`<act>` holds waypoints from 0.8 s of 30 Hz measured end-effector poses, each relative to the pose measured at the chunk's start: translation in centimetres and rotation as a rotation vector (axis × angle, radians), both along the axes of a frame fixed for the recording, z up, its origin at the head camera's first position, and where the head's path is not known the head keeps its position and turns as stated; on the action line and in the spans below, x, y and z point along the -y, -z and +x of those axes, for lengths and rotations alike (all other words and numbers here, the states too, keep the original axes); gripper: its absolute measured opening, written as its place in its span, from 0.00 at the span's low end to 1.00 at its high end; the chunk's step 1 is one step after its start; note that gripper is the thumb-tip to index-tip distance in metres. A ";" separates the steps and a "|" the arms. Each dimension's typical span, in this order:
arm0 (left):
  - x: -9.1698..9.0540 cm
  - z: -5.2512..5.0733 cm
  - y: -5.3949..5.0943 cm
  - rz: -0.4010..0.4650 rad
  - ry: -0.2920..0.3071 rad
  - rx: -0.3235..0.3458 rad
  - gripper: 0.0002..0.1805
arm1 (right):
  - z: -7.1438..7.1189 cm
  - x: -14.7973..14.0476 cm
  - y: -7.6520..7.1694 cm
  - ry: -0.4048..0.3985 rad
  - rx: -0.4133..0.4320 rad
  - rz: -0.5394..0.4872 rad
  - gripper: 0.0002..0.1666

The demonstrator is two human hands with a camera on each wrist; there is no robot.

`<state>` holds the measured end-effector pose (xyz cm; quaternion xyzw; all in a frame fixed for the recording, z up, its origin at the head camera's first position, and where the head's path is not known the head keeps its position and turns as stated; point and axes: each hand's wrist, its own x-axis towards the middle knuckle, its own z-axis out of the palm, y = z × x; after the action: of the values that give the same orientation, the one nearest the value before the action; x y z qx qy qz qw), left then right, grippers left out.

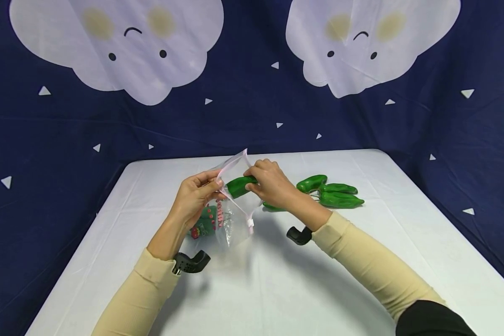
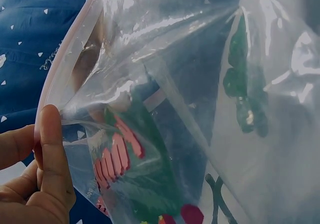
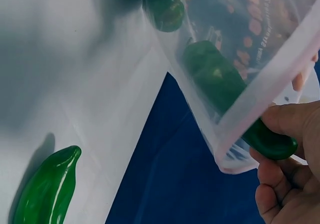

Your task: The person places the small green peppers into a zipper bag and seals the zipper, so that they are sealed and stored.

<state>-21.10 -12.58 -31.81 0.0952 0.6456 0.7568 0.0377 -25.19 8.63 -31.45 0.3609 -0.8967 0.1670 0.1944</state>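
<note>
Beige long sleeves (image 1: 369, 261) lay nearest the head camera, one behind each hand, with a curved black device (image 1: 191, 262) at the left wrist and a similar black device (image 1: 299, 235) at the right. Between its thumb and fingers, the left hand (image 1: 193, 196) pinched the pink-edged rim of a clear plastic zip bag (image 1: 237, 224) with green print and pinkish-red lettering. This bag hung below and to the right of that hand, its mouth spread toward the right hand (image 1: 273, 183), and a small white slider (image 1: 250, 223) sat on the rim below the right hand. The right hand pinched one end of a glossy, dark green, elongated pepper (image 1: 238, 186), which lay between the two hands, its far part inside the bag and its gripped end outside. To the right of the right hand, three glossy green peppers (image 1: 341, 200) lay close together on a white-covered table (image 1: 243, 303); another green pepper (image 1: 273, 207) was partly hidden by the right wrist. Beyond both hands hung a navy cloth (image 1: 252, 116) patterned with white clouds and triangles.
</note>
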 end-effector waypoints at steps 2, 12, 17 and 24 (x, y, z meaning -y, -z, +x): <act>0.0 0.0 0.0 -0.002 -0.002 0.000 0.22 | 0.0 0.3 0.0 -0.002 -0.003 0.016 0.14; 0.1 -0.2 0.2 0.026 0.016 0.007 0.23 | -0.2 1.4 0.3 0.000 -0.037 0.075 0.13; 0.1 -0.2 0.2 0.025 0.005 0.014 0.23 | -0.1 1.9 0.2 0.002 -0.016 0.119 0.13; 0.0 -0.2 0.1 0.032 0.007 0.015 0.24 | -0.2 2.4 0.2 0.016 0.004 0.174 0.14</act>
<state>-21.28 -12.61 -31.92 0.0923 0.6328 0.7676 0.0437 -25.37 6.22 -31.66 0.3687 -0.9111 0.0877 0.1618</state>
